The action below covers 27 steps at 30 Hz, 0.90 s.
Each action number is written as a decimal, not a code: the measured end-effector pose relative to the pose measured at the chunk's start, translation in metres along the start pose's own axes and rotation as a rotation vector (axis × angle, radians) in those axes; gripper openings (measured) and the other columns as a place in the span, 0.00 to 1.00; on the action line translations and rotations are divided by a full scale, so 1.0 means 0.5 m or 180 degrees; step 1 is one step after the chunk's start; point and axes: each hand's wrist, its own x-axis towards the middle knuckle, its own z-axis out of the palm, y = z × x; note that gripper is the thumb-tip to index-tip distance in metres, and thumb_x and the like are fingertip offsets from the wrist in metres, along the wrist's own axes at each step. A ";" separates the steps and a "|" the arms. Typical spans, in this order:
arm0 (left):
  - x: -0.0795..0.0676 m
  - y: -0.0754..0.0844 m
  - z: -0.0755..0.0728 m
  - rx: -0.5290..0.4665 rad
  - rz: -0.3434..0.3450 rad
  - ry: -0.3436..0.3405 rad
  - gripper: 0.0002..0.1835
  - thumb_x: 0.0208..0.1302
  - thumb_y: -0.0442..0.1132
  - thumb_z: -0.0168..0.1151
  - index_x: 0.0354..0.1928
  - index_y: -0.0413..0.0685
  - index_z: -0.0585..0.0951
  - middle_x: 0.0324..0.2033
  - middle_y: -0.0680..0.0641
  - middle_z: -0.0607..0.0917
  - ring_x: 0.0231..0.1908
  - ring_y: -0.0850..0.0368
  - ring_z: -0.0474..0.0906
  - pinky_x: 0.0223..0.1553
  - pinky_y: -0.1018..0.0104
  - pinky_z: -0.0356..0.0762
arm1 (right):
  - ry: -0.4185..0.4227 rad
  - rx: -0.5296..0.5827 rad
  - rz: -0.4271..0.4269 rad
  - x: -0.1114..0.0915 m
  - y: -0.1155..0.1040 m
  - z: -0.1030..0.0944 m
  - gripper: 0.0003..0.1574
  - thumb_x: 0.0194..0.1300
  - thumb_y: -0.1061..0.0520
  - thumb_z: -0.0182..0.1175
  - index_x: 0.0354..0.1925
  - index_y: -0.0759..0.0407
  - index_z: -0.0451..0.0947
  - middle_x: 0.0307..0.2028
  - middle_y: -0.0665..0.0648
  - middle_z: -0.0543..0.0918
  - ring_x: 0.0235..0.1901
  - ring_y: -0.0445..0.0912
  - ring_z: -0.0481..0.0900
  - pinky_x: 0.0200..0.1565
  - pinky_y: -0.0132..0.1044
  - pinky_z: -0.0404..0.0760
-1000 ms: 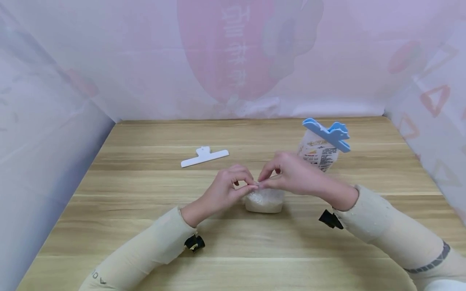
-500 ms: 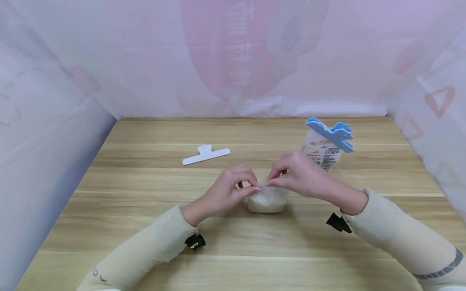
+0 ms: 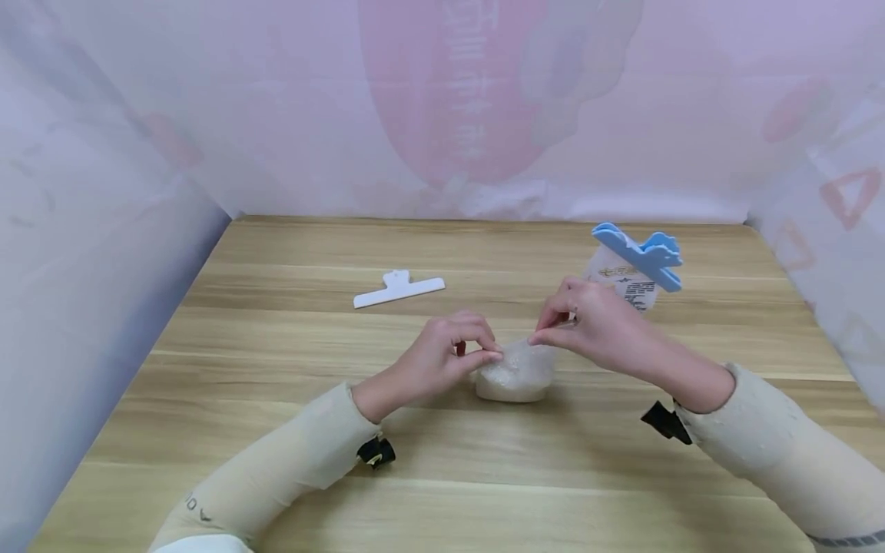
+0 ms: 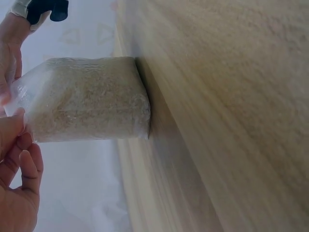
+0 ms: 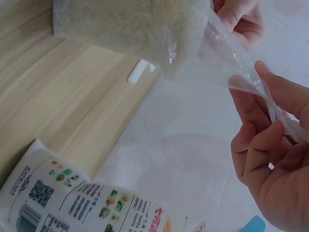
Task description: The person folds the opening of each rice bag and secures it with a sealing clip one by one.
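A clear plastic bag of rice (image 3: 515,384) stands upright on the wooden table, its grains filling the lower part. My left hand (image 3: 442,355) pinches the left of the bag's top edge between thumb and fingertips. At the other end of that edge, my right hand (image 3: 600,329) pinches the film between thumb and forefinger. In the left wrist view the rice bag (image 4: 91,99) shows its full side, with its base on the wood. In the right wrist view, loose see-through film runs up into the right hand (image 5: 273,145).
A white sealing clip (image 3: 399,290) lies flat behind the left hand. Behind the right forearm stands a printed bag (image 3: 639,294), closed at its top by a blue clip (image 3: 639,257). Pale printed sheets (image 3: 290,138) wall the table's back and sides.
My right hand has moved right and slightly up, away from the left hand, drawing the bag's top edge wider. The left hand keeps its pinch. The head view has shifted slightly.
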 end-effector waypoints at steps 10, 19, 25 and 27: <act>0.000 -0.002 0.003 -0.0048 0.0064 0.0039 0.02 0.60 0.34 0.70 0.30 0.45 0.87 0.27 0.51 0.86 0.32 0.59 0.75 0.26 0.75 0.73 | 0.0140 0.0120 -0.0104 -0.015 0.010 -0.010 0.07 0.52 0.61 0.75 0.25 0.51 0.87 0.25 0.46 0.82 0.28 0.38 0.72 0.26 0.29 0.74; 0.002 0.002 0.001 -0.0054 0.0105 0.0053 0.02 0.59 0.33 0.71 0.29 0.46 0.88 0.27 0.51 0.86 0.33 0.63 0.76 0.27 0.76 0.73 | 0.0191 0.0047 -0.0247 -0.012 0.021 -0.015 0.12 0.49 0.59 0.77 0.20 0.49 0.81 0.25 0.45 0.81 0.27 0.37 0.70 0.27 0.28 0.72; 0.001 -0.002 0.005 -0.0021 0.0143 0.0052 0.03 0.58 0.33 0.71 0.29 0.46 0.87 0.27 0.51 0.86 0.32 0.62 0.76 0.26 0.76 0.75 | -0.0151 0.0567 -0.0531 -0.010 0.042 -0.010 0.16 0.56 0.60 0.73 0.23 0.49 0.74 0.33 0.46 0.88 0.31 0.36 0.74 0.26 0.27 0.71; -0.001 -0.003 0.007 0.0018 0.0181 0.0061 0.02 0.58 0.33 0.71 0.29 0.46 0.87 0.27 0.51 0.86 0.32 0.62 0.76 0.26 0.76 0.75 | -0.0243 0.0675 -0.0658 -0.011 0.047 -0.008 0.16 0.58 0.62 0.72 0.24 0.50 0.73 0.33 0.46 0.88 0.31 0.34 0.77 0.24 0.26 0.68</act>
